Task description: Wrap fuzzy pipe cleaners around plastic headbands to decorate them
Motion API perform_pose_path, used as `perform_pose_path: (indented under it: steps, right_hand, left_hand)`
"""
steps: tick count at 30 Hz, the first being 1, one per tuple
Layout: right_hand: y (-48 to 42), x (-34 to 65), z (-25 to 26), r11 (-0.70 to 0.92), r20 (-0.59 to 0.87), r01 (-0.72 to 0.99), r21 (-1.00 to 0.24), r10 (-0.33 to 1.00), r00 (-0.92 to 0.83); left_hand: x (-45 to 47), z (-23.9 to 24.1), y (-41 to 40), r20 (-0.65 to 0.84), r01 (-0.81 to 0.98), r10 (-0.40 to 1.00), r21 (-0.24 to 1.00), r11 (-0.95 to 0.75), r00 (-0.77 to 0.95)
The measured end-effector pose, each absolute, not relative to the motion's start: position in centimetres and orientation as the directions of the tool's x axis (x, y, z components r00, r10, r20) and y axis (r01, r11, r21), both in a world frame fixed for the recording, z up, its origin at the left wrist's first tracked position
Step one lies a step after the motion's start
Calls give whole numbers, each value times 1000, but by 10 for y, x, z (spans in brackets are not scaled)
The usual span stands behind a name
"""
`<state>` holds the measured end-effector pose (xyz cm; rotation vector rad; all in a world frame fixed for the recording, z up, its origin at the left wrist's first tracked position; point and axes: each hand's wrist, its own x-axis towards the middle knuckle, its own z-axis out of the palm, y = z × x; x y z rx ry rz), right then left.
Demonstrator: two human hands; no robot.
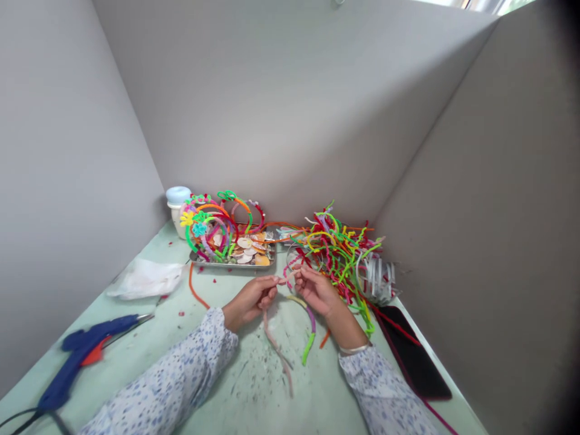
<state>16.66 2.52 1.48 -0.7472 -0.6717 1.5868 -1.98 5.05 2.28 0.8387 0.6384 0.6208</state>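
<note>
In front of me, my left hand [256, 297] pinches a pale pink pipe cleaner [270, 338], whose loose tail hangs down toward the table. My right hand [316, 292] has its fingertips closed on the same pink strand, a short distance to the right. Below the right hand lies a curved piece wrapped in yellow, purple and green [310, 326]; whether it joins the pink strand is hidden. Just beyond that hand is a tangled heap of colourful pipe cleaners [338, 251].
Decorated headbands [212, 226] rest on a metal tray [231, 264] of flat pieces. Left are a white plastic bag [147, 279], a blue glue gun [86, 347] and a lidded cup [177, 211]. Right are a black phone [414, 356] and a stack of clear bands [379, 279]. Grey walls enclose the table.
</note>
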Motion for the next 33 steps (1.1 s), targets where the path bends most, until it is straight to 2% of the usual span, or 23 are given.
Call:
perform_pose_path:
  steps: [11, 19, 25, 33]
  right_hand:
    - [32, 166, -2, -113, -106, -653, -749, 993, -50]
    - [38, 166, -10, -80, -115, -596, -799, 993, 20]
    - [40, 161, -13, 15, -73, -480, -877, 984, 164]
    - [38, 159, -11, 102, 22, -224, -969, 942, 334]
  left_hand:
    - [-22, 14, 50, -241, -238, 690, 819, 522, 683]
    - [-22, 12, 49, -238, -232, 691, 826, 514, 683]
    - [-20, 14, 46, -222, -196, 698, 863, 466, 681]
    - [-17, 14, 45, -234, -133, 693, 892, 433, 682]
